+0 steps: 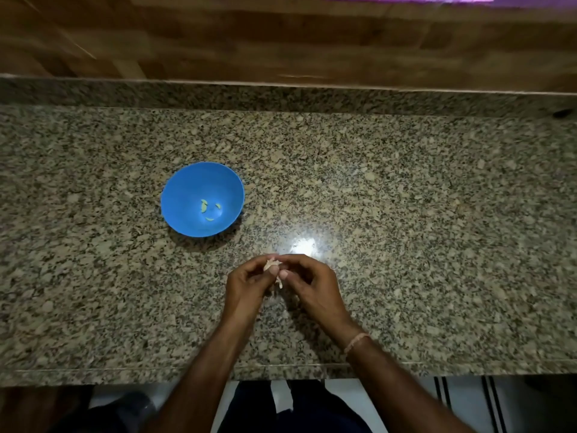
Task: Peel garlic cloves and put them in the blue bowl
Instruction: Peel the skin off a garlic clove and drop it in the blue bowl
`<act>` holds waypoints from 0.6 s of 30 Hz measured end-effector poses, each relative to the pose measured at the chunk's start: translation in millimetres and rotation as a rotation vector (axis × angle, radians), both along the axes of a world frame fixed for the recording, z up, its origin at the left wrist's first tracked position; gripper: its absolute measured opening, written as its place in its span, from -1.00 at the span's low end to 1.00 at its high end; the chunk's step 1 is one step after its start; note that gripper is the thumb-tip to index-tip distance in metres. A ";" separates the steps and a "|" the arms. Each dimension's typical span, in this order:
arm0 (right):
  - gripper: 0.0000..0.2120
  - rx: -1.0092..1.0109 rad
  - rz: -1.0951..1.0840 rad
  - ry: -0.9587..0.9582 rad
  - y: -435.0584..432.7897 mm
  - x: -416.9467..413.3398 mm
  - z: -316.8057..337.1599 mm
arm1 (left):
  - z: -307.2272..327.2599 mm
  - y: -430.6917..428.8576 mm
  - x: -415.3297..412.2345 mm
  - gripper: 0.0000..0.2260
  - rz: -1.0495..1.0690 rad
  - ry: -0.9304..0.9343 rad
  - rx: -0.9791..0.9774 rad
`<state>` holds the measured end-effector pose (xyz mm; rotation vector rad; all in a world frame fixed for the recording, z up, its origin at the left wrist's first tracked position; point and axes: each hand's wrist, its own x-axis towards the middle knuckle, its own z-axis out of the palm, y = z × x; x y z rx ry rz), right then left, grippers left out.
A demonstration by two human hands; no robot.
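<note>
A blue bowl (187, 195) stands on the speckled granite counter (406, 214), left of centre, with three pale peeled cloves (209, 209) lying in its bottom. To its lower right, just above the counter, my left hand (246, 282) and my right hand (307, 282) meet fingertip to fingertip. Between them they pinch a small piece of garlic (271, 264) with papery skin; a strip of skin hangs down between the thumbs. Most of the garlic is hidden by my fingers.
The counter's front edge (125, 371) runs across the lower part of the view. A low granite ledge and a wooden wall (281, 42) close off the back. A small dark object (562, 113) lies at the far right.
</note>
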<state>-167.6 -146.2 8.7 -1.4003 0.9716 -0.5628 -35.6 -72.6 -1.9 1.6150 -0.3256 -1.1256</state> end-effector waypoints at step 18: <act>-0.89 -0.344 0.064 0.036 -4.5 -20.9 29.4 | 28.4 4.2 -30.1 -0.71 0.145 0.271 -0.151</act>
